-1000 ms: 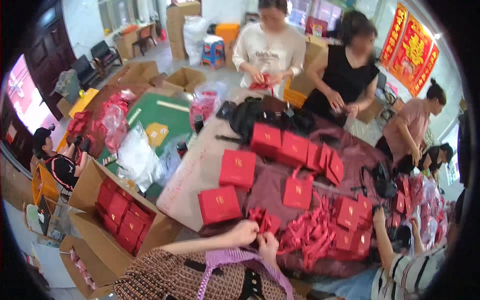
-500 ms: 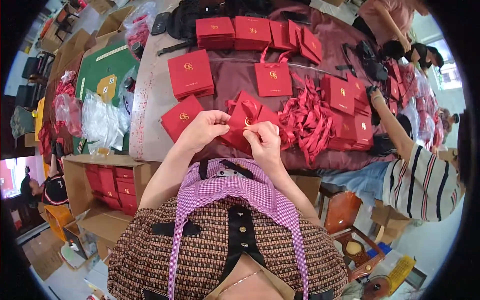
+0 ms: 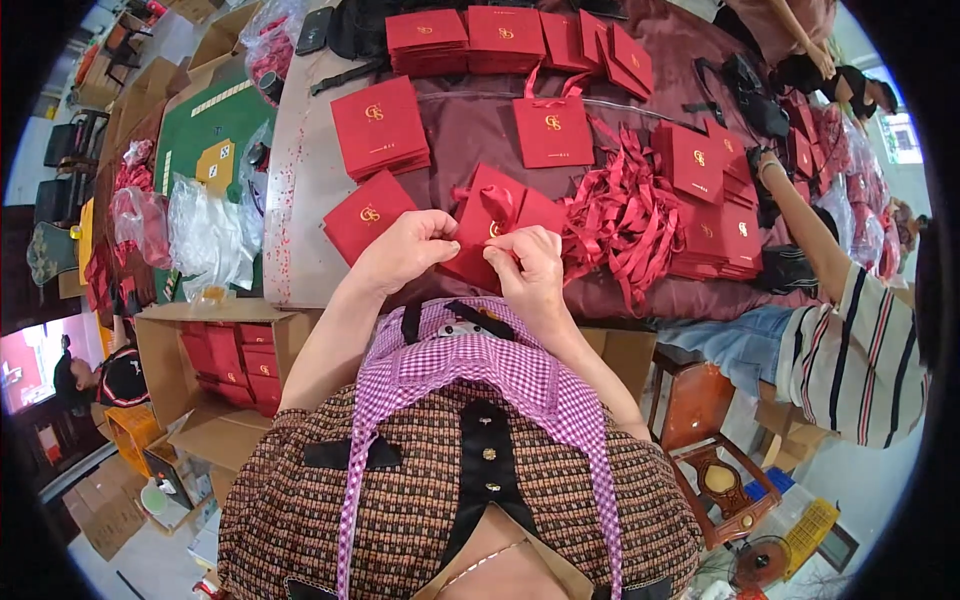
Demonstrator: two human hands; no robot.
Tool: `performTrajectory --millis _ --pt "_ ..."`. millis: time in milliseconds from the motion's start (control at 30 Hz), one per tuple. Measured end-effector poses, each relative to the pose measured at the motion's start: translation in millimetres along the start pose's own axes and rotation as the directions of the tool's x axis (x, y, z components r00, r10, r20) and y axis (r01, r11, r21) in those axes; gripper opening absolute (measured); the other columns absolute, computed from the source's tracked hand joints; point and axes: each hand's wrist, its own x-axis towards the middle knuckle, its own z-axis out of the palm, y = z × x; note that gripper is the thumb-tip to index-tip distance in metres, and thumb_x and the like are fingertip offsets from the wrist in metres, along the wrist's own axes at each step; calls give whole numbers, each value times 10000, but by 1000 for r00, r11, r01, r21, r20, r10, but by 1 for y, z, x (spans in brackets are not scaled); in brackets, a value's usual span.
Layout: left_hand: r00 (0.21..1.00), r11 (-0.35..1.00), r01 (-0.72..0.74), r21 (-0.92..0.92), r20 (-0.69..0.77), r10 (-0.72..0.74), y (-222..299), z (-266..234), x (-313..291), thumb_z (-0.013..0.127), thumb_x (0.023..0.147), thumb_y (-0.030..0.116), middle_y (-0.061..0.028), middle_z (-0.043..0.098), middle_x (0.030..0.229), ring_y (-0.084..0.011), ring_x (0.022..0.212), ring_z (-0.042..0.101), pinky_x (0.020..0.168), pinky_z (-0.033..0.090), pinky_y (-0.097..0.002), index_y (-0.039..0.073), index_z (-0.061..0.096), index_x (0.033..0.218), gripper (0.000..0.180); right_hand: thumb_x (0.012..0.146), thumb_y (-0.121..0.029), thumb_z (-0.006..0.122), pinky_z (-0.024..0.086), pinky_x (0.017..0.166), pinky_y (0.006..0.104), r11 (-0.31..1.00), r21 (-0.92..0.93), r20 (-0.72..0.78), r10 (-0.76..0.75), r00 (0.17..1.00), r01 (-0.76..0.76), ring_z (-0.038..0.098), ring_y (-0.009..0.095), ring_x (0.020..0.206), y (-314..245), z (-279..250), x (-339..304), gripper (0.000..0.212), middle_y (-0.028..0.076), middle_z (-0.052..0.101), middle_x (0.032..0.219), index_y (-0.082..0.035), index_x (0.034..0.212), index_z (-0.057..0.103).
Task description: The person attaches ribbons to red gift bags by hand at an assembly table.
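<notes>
A red paper gift bag [image 3: 482, 268] with a gold emblem lies in front of me, a loop of red ribbon [image 3: 497, 200] at its top. My left hand [image 3: 408, 250] is closed in a pinch at the bag's left edge; what sits between thumb and forefinger is hidden. Over the bag's front, my right hand [image 3: 530, 268] pinches thumb and forefinger together just below the ribbon, on something too small to tell. A tangled heap of red ribbons [image 3: 625, 220] lies right of my right hand. Another red bag [image 3: 368, 215] rests beyond my left wrist.
Stacks of red bags [image 3: 380, 125] stand on the cloth-covered table [image 3: 460, 120], with one ribbon-handled bag [image 3: 553, 135] farther off. An open carton [image 3: 165, 350] of red bags is at lower left. At right, another person's arm [image 3: 805, 220] reaches over stacked bags.
The whole view has shifted slightly, so the table items sit a little higher. Both my hands stay pinched at the same bag, and the ribbon loop has changed shape slightly.
</notes>
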Motion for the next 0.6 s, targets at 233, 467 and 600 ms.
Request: performTrajectory --millis 233,467,600 --pt "999 1000 -24 9 23 24 2 1 -2 559 812 -42 1 606 891 -63 801 558 727 453 -205 -27 592 989 181 731 -88 700 362 775 343 999 -22 11 -35 999 35 561 207 761 0 2 0 85 36 609 738 -70 787 639" --pt "997 989 -75 128 -5 76 7 11 -3 567 804 -33 17 584 870 -49 794 531 709 438 -205 -25 587 986 183 723 -126 705 362 771 364 999 -36 3 -32 999 32 561 211 755 -1 3 0 93 23 604 732 -85 763 632" --pt "993 981 -103 165 -41 112 10 17 -4 572 783 0 7 562 762 -63 725 506 647 427 -226 -40 587 924 147 722 -122 699 360 763 372 996 -68 20 -50 999 52 557 216 755 -2 3 1 101 28 597 726 -82 741 608"
